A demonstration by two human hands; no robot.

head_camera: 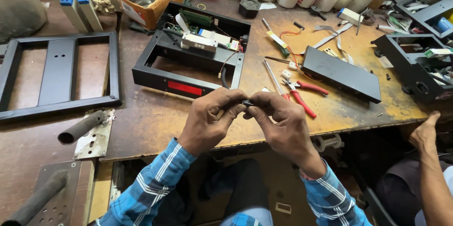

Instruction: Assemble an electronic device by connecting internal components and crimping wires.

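The left hand and the right hand are meeting over the near edge of the table, fingertips pinched together on a small dark part that is showing only as a sliver between them. Both hands are grasping it from opposite sides, thumbs and forefingers closed tight, which looks like a grip for fine work on something too small to steady with one hand. What the part is cannot be told, since the fingers are covering most of it. A dark cable is running up from the left hand's fingers toward the open black chassis just beyond, so the part seems to be the cable's end, held close to the body where the eyes can follow it.

The chassis is lying flat with its red window facing the person, its circuit boards and white connector exposed for reach. To the right, red-handled pliers and a thin screwdriver are lying near the right hand, near enough to snatch. A black cover panel is resting farther right, set aside off the chassis. A black frame is lying at the far left, well apart. Another person's hand is resting on the table's right edge.
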